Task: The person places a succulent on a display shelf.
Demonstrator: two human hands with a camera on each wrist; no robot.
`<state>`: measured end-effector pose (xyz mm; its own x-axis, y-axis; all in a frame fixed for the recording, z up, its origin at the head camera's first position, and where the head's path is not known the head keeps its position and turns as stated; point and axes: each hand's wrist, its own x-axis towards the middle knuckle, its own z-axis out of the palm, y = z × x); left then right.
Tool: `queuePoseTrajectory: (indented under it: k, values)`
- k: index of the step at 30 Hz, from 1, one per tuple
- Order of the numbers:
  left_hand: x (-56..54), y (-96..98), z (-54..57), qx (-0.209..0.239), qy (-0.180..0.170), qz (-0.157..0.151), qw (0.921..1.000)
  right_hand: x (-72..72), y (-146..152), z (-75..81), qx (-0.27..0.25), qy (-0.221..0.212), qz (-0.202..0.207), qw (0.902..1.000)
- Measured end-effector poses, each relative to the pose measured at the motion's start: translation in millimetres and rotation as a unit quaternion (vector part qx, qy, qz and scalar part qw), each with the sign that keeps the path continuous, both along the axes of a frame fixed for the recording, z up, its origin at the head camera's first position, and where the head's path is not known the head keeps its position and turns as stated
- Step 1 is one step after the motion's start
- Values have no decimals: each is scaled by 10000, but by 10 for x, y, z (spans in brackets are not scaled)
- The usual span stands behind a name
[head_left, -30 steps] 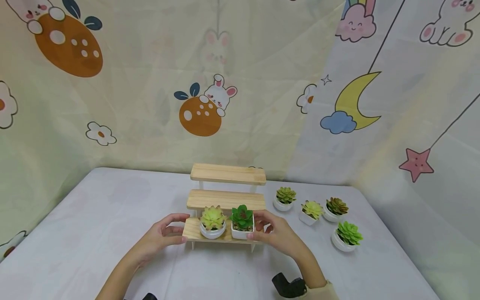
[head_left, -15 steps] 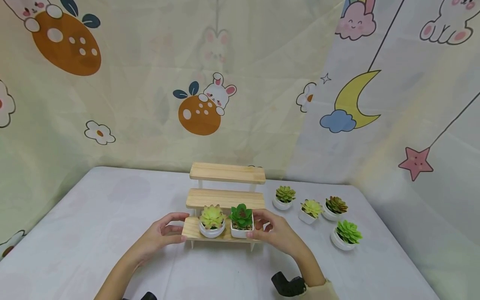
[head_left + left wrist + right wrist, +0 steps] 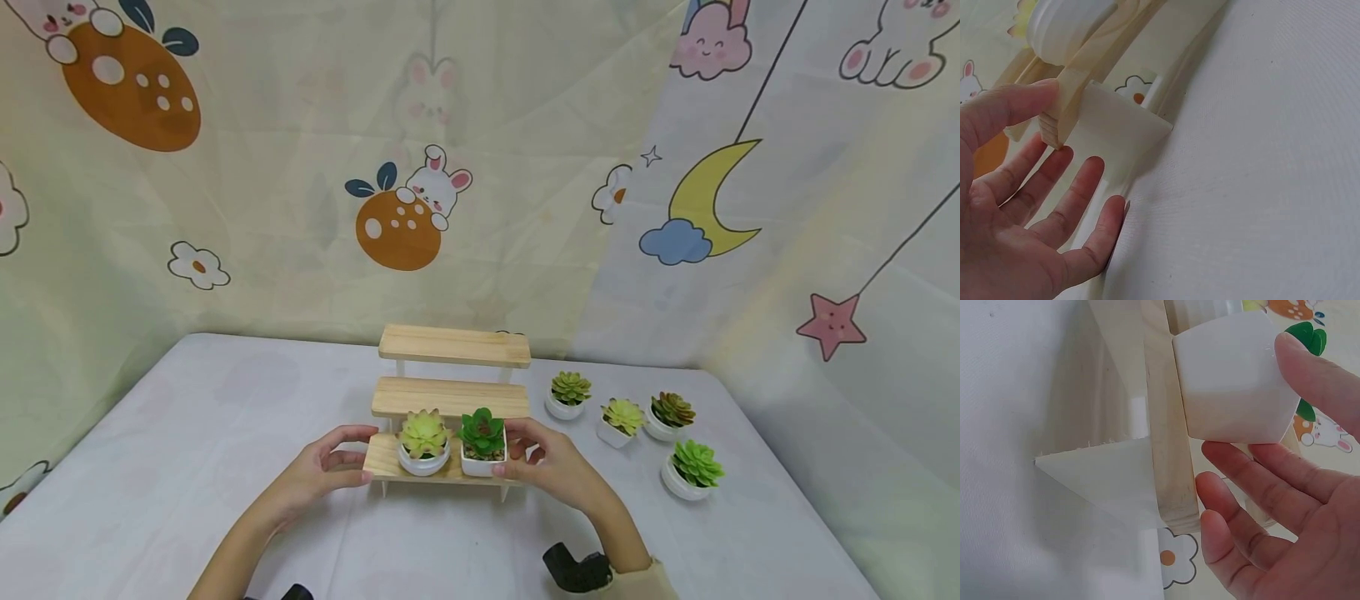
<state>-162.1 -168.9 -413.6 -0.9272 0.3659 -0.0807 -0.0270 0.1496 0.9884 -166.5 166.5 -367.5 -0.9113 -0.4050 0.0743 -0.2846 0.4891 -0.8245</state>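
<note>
A three-step wooden display stand (image 3: 450, 396) stands on the white table. On its lowest board sit a yellow-green succulent in a round white pot (image 3: 424, 444) and, to its right, a dark green succulent in a square white pot (image 3: 483, 442). My right hand (image 3: 551, 467) pinches the square pot, its thumb at the front and fingertips against the side; the right wrist view shows the pot's base (image 3: 1235, 381) on the board. My left hand (image 3: 326, 464) holds the lowest board's left end (image 3: 1054, 122), thumb at the front corner and fingers spread behind.
To the right of the stand are several more potted succulents: one near the back (image 3: 567, 395), a pale one (image 3: 622, 422), a reddish-brown one (image 3: 670, 417) and a bright green one (image 3: 692, 471). A patterned cloth (image 3: 300, 208) hangs behind the table.
</note>
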Motion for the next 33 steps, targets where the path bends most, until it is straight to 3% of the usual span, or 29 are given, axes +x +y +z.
queuePoseTrajectory:
  k: [14, 33]
  values:
    - [-5, -4, -6, 40, 11, -23, 10000, -8, 135, 69, -52, -10, -25, 10000]
    - [-10, -10, -28, 30, 31, -32, 10000, -11, 649, 215, -132, 455, -1243, 9911]
